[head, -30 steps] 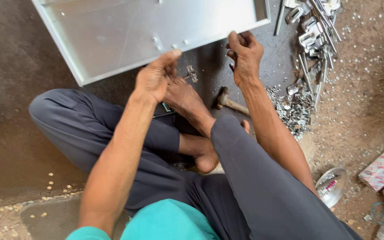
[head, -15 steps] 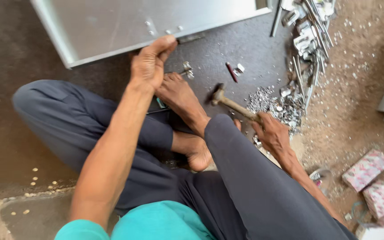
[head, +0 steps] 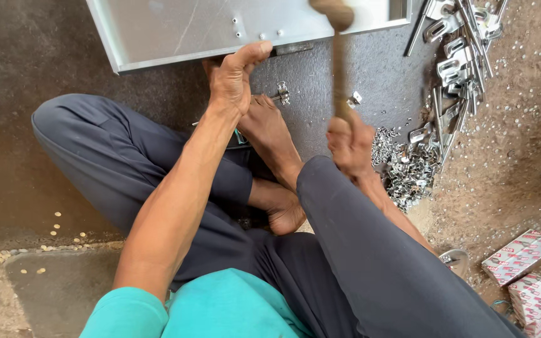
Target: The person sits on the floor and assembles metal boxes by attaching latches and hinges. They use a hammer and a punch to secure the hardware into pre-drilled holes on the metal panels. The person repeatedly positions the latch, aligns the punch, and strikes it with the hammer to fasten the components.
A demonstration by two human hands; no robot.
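Dark gritty floor (head: 358, 69) fills the upper centre of the frame, sandy ground to the right, person seated cross-legged on it.

Left hand (head: 236, 78), upper centre: fingers curled over the lower edge of the sheet-metal panel (head: 220, 25), thumb hooked up on its rim, pinning it down. Right hand (head: 349, 141), centre right: fingers wrapped fully closed round the wooden handle of the hammer (head: 338, 56), which stands upright and blurred, its top end over the panel's lower edge at the top of the frame.

Risks, as judgement: the thumb on the rim sits near the hammer's line, so a stray blow could catch it. Bare foot (head: 270, 134) lies just below the panel edge, also exposed. Thin sheet could dent or skid on the floor if struck off target. Folded edge looks sharp enough to cut.

Panel: flat, pale grey, smooth with light scratches, folded lip, a few small holes or rivets near the edge. Small bright metal fittings (head: 283, 94) lie on the floor just beside the foot. Pile of shiny metal clips (head: 408, 166) at centre right, jagged and loose. Longer metal brackets (head: 458, 44) upper right. Red-and-white cardboard boxes (head: 518, 256) lower right.
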